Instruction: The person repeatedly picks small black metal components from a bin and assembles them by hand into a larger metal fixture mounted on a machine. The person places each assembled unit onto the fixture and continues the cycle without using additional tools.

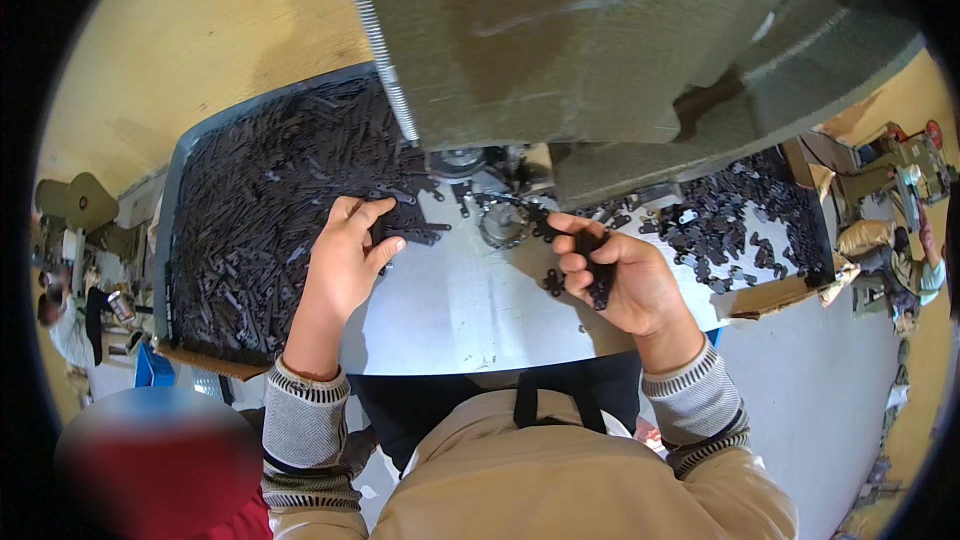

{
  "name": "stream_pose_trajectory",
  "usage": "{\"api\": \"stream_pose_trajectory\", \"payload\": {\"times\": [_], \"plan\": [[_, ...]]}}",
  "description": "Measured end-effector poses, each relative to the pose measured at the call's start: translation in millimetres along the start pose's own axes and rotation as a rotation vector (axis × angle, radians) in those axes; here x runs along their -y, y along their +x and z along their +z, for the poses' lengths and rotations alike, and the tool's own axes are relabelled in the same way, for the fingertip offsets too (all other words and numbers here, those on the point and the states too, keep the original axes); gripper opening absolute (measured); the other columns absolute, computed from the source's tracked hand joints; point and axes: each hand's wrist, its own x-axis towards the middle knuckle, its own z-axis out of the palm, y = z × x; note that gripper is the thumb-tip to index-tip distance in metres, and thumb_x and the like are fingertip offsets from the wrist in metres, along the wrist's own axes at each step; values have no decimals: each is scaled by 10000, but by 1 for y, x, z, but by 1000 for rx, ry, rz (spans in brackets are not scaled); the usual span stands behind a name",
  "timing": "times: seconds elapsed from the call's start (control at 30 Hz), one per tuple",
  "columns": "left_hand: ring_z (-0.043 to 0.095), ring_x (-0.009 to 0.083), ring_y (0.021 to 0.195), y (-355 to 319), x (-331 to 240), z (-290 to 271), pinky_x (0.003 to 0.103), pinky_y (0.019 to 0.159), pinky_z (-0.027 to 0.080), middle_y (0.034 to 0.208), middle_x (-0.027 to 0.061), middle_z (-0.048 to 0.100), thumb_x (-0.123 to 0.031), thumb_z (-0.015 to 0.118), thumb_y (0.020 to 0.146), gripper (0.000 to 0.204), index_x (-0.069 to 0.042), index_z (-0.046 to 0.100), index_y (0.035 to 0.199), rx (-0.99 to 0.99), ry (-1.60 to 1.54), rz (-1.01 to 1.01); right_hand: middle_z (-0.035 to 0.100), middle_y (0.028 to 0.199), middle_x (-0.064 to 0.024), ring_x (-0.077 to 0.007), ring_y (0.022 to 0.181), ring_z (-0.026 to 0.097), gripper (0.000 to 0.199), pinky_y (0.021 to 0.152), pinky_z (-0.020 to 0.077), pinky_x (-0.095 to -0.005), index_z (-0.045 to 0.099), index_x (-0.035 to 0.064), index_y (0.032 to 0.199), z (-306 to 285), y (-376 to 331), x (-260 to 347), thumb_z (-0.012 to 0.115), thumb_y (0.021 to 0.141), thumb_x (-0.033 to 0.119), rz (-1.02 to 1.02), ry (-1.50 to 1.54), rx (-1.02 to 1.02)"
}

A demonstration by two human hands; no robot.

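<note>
My left hand (345, 255) is at the right edge of a heap of black flat strips (250, 190), thumb and fingers curled around a dark strip that is partly hidden. A few loose strips (430, 232) with holes at their ends lie just beyond its fingertips. My right hand (630, 280) is closed on a small stack of black flat pieces (600, 275), held above the table. Between the hands is a small round metal fixture (502, 222) at the machine's base, with dark parts around it.
A large green-grey machine housing (580, 40) overhangs the metal table (440, 330). At the right lies a pile of small black lobed pieces (740, 215) beside a cardboard edge (775, 297). A person in red (160, 470) is close at the lower left; another person (930, 270) is far right.
</note>
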Motion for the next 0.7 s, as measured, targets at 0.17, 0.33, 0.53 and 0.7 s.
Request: {"api": "stream_pose_trajectory", "payload": {"times": [0.17,0.33,0.53,0.7], "plan": [[567,218,661,22,-18,29,321,634,484,1001,129,549,-57,730,765,354,-29,622,1101,-57,-43,88,583,1142,-193,-251,954,639,392,881,558,-398,459,-64,1255,2,2,-4,413,866,-82,-58,-134,22],[599,241,688,30,-27,47,310,641,491,993,121,578,-39,723,766,274,-30,640,1027,-112,-48,126,618,1090,-137,-201,902,649,294,808,582,-348,496,-33,1231,3,2,-6,489,947,44,-71,-187,-33],[609,214,700,20,-18,35,297,634,494,945,78,616,-29,736,748,168,-40,682,907,-163,-181,161,617,867,-86,-101,580,512,92,379,346,-172,551,34,964,5,3,-6,560,947,125,-120,-238,-95],[602,228,821,20,-21,29,321,694,502,942,63,605,-35,746,719,158,-52,696,868,-194,-118,169,547,777,-35,-45,515,376,109,399,256,-183,556,42,858,18,7,-1,585,920,127,-245,-432,-135]]}}
